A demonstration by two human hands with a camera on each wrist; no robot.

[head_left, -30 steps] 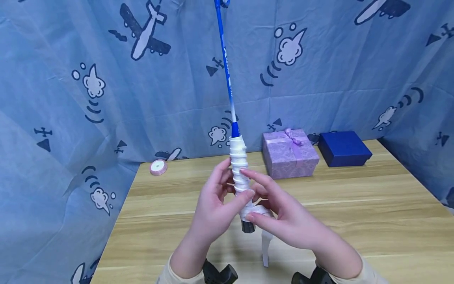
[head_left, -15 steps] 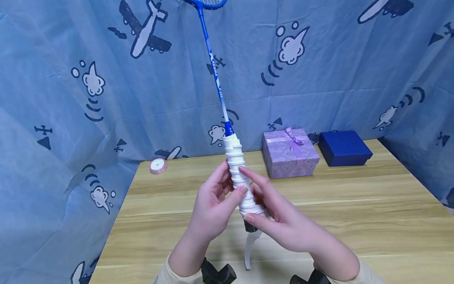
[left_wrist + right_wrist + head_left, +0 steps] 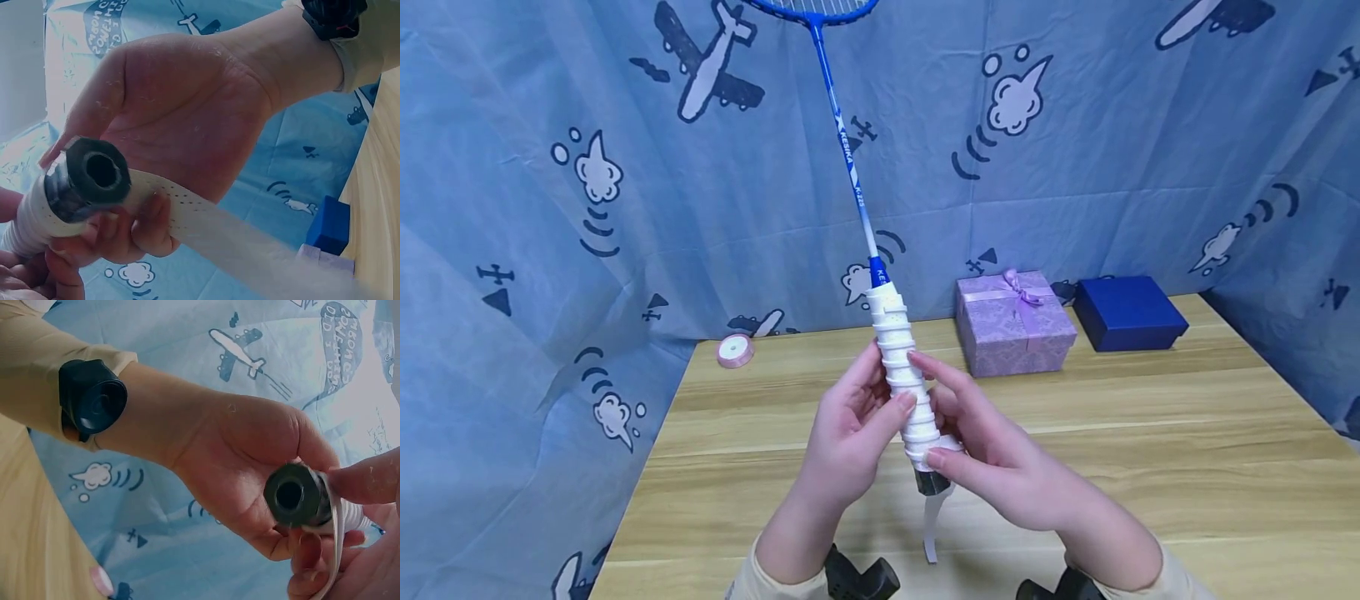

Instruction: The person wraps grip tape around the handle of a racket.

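Note:
A blue and white badminton racket [image 3: 853,175] is held up above the table, slanting with its strung head at the top edge. White perforated grip tape [image 3: 897,354] winds round its handle in overlapping turns. The black handle end [image 3: 932,482] is bare and shows a round hole in both wrist views. My left hand [image 3: 848,442] grips the wrapped handle, thumb in front. My right hand [image 3: 1011,471] pinches the lower wrap with its thumb, and its curled fingers hold the loose tape strip [image 3: 219,231] in the left wrist view. The strip's tail [image 3: 931,529] hangs below the handle.
On the wooden table [image 3: 760,467], a lilac gift box [image 3: 1015,329] with a bow stands at the back, beside a dark blue box [image 3: 1127,312]. A pink ribbon roll [image 3: 734,351] lies at the back left. A blue printed curtain [image 3: 700,208] hangs behind.
The racket has tilted, its top swinging left and lower so part of the head shows. The tape near my right thumb lies flatter on the handle, and the hanging tail has shifted left.

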